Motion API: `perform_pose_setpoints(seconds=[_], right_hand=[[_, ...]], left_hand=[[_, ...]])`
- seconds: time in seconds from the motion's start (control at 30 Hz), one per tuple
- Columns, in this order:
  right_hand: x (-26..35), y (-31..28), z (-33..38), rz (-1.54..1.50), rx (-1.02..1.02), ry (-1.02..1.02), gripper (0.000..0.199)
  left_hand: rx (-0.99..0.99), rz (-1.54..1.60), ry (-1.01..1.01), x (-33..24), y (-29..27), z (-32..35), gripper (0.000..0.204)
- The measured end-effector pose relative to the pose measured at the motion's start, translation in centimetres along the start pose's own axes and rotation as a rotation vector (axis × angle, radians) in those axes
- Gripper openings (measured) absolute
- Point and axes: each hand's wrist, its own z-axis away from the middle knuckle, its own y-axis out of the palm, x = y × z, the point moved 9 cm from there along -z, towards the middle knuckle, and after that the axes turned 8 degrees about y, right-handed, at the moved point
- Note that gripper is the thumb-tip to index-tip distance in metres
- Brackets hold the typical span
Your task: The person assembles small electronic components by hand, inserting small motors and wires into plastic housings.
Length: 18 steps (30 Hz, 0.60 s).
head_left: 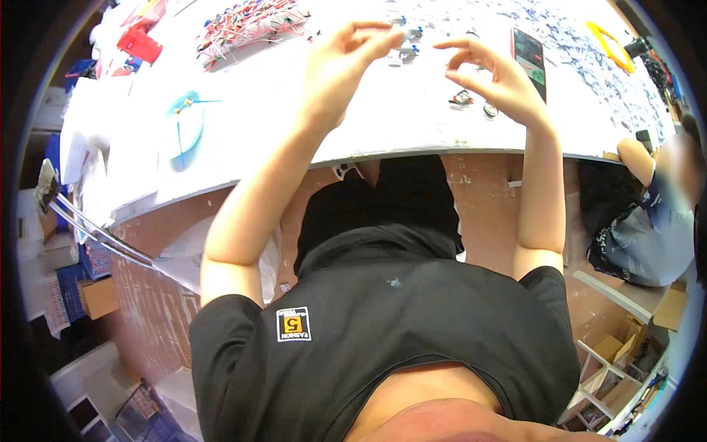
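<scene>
Over the white table point(258, 110), my left hand point(350, 62) is raised with thumb and forefinger brought together in a pinch. Whatever sits between those fingertips is too small to make out. Several small grey and blue parts point(406, 53) lie right beside them. My right hand point(504, 85) hovers to the right of these parts, its fingers bent and apart, with nothing visible in them. Below the right fingers lie a small part with red and black bits point(462, 98) and a small round metallic piece point(490, 110).
A bundle of red and white wires point(254, 29) lies at the far left, near a red container point(140, 46). A blue dish point(185, 125) stands closer. On the right are a phone point(530, 62), a yellow frame point(610, 46) and many scattered small pieces point(582, 74). Another person point(648, 221) sits there.
</scene>
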Motion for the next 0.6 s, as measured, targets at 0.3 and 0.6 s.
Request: perform_pose_setpoints(seconds=[0.3,0.6], right_hand=[[3.1,7.8,-0.2,-0.077,-0.321,-0.003,0.038],[4.6,9.8,-1.3,-0.093,-0.421,-0.029,0.027]], left_hand=[[-0.013,0.188,-0.218,4.5,-4.7,6.2,0.039],[-0.027,0.365,-0.241,5.4,-4.9,7.0,0.039]])
